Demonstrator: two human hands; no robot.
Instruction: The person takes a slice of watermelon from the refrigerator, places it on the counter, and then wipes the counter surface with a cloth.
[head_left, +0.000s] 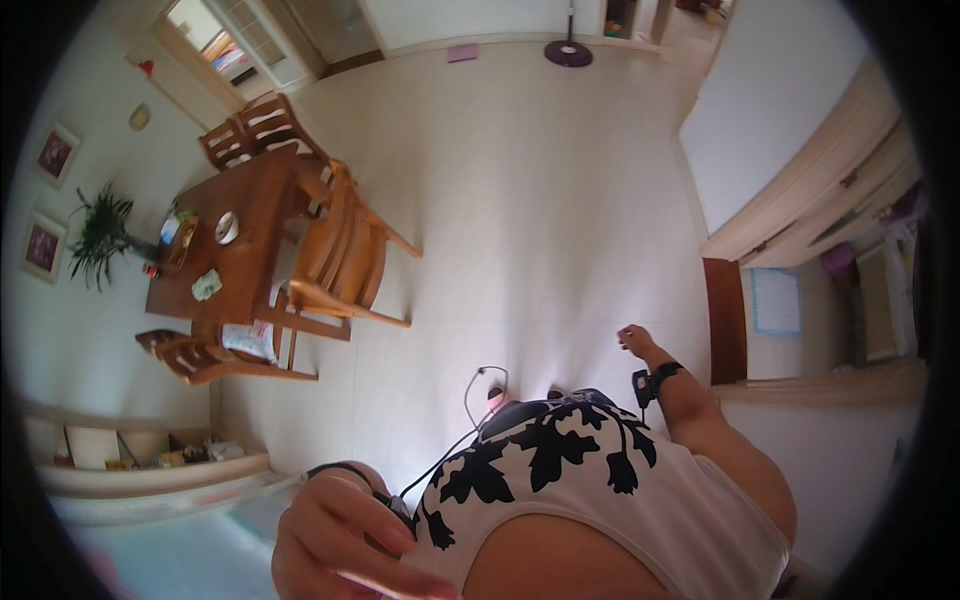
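My left hand (349, 536) is raised close to the camera at the lower left, its fingers bent and spread, with no object visible in it; its lower part is cut off by the picture's edge. A black strap with a small device is at that wrist, and a thin cable (466, 431) loops from near it above the feet. Over the pale floor at the right hangs my right hand (636, 341), loosely curled, with nothing seen in it. A black device (643, 390) is strapped at the right wrist. A white top with black leaf shapes (551, 450) covers the body.
At the left, a wooden table (247, 262) holds a bowl (226, 228), a crumpled cloth (207, 286) and a box. Wooden chairs (341, 262) surround it. A low shelf (157, 476) stands lower left. A round stand base (568, 54) is far ahead; a doorway with a dark red threshold (726, 322) lies right.
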